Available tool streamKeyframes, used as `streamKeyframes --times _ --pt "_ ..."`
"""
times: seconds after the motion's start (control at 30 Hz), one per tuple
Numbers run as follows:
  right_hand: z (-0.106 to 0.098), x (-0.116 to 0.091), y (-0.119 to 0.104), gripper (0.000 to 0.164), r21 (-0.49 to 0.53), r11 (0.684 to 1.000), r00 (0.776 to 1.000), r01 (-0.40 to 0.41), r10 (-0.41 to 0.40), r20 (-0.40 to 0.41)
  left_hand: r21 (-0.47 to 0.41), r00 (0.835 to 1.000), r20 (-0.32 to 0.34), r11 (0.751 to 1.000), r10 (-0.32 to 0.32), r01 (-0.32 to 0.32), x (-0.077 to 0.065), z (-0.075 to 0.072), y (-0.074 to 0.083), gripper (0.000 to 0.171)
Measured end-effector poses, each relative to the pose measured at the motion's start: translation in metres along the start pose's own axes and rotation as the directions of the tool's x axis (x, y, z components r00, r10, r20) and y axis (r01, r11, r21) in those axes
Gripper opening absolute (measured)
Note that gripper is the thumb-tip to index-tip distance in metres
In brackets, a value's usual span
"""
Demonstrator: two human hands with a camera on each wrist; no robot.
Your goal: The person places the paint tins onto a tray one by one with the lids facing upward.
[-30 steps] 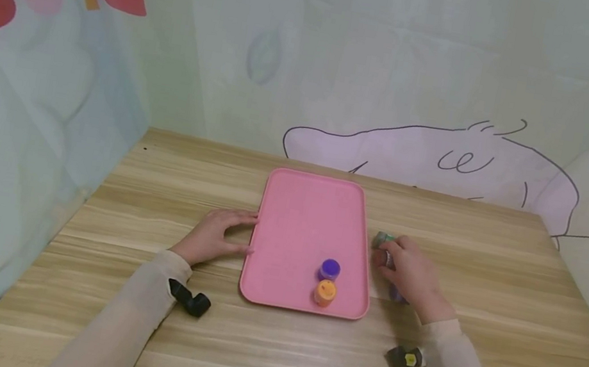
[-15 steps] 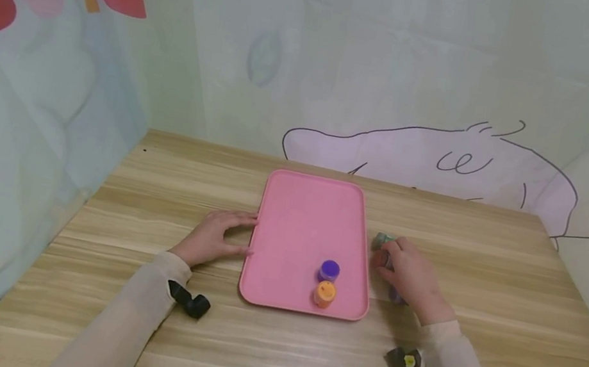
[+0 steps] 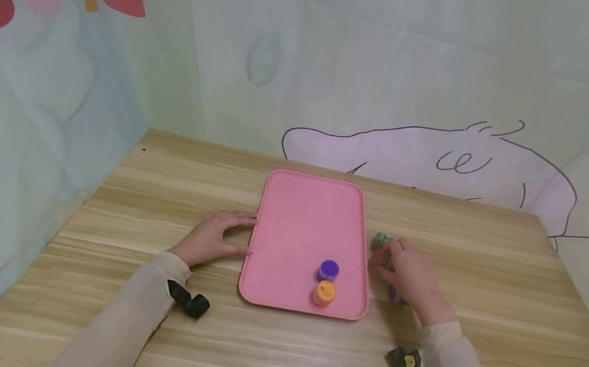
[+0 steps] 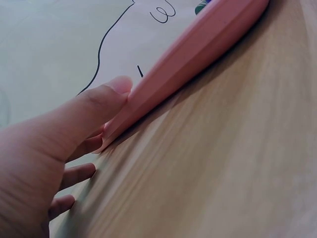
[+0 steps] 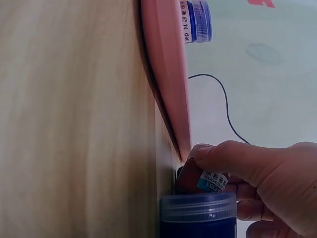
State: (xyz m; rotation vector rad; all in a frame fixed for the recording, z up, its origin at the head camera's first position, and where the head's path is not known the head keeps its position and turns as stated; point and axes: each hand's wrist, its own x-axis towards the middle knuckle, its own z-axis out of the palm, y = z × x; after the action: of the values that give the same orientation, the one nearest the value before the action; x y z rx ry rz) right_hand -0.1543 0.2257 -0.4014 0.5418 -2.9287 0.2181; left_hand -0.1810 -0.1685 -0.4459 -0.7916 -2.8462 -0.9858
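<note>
My right hand [image 3: 415,278] pinches a small red paint jar [image 5: 190,177] just beyond the right edge of the pink tray [image 3: 305,224]. In the right wrist view the jar leans over, its white and blue label partly showing. A green paint jar [image 3: 380,241] lies right behind it. Under the hand, a blue paint jar [image 5: 198,220] is partly hidden in the head view. My left hand [image 3: 209,237] rests its thumb and fingertips against the tray's left rim, the fingers spread apart.
On the tray's near right part, a purple-lidded jar [image 3: 328,270] stands behind an orange-lidded jar [image 3: 324,294]. The wooden table [image 3: 265,360] extends around the tray. A printed cloth [image 3: 408,66] hangs behind the table's far edge.
The red jar has turned slightly in my right fingers, showing more of its red part. My left hand and the tray stay in place.
</note>
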Motion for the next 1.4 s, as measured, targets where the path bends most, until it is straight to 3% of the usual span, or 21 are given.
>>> streamKeyframes --times 0.47,0.73,1.0,1.4 --pt "-0.005 0.002 -0.003 0.026 0.085 0.995 0.999 -0.049 0.046 0.029 -0.001 1.000 -0.001 1.000 0.003 -0.003 -0.001 0.000 0.001 0.063" --pt "-0.007 0.003 -0.006 0.033 0.129 0.990 0.998 -0.062 0.059 0.028 -0.001 1.000 -0.001 1.000 0.001 -0.001 -0.001 0.000 0.001 0.063" --pt "-0.007 0.005 -0.010 0.031 0.185 0.979 0.995 -0.085 0.075 0.062 0.010 1.000 -0.002 1.000 0.003 -0.003 -0.001 -0.001 0.001 0.063" --pt "-0.003 0.006 -0.020 0.026 0.312 0.950 1.000 -0.025 0.024 0.009 0.005 1.000 -0.004 1.000 0.006 -0.006 0.000 0.000 0.000 0.063"
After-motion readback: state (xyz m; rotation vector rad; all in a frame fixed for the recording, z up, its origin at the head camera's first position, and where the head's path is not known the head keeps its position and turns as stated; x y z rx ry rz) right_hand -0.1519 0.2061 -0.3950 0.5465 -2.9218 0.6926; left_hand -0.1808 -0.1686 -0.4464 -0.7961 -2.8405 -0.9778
